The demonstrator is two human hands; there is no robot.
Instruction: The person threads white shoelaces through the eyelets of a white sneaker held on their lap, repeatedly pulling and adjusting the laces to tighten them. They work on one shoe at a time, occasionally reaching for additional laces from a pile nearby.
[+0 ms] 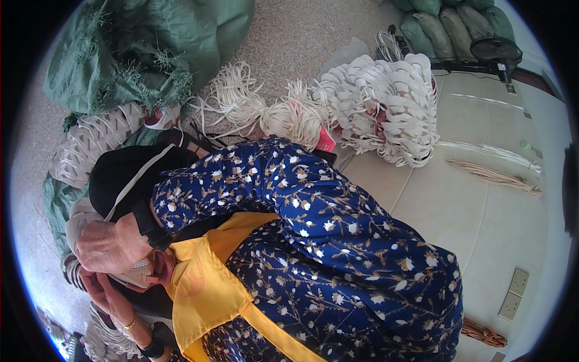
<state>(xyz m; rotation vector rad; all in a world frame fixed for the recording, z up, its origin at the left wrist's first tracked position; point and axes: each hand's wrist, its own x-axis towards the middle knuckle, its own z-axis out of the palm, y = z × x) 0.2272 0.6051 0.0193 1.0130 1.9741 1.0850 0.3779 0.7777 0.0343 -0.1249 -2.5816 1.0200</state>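
Note:
My right hand (111, 244) comes from the blue floral sleeve and black cuff. It is bent over a pale piece with a pinkish lining (158, 270), with its fingertips mostly hidden. Just below, my left hand (108, 295) has its fingers curled close under the right one; what they grip, if anything, is hidden. A gold bracelet and a black band circle that wrist. From near my right hand a thin white strap (140, 181) runs up across black cloth (114, 175). Against my front lies a yellow apron (208, 289).
A row of white strappy shoe uppers (99, 142) lies beside a large green woven sack (145, 48). Bundles of white straps (295, 117) and a stack of white strappy pieces (389, 102) lie farther right. Cord bundles (494, 175) and a wall socket (514, 294) are at the right.

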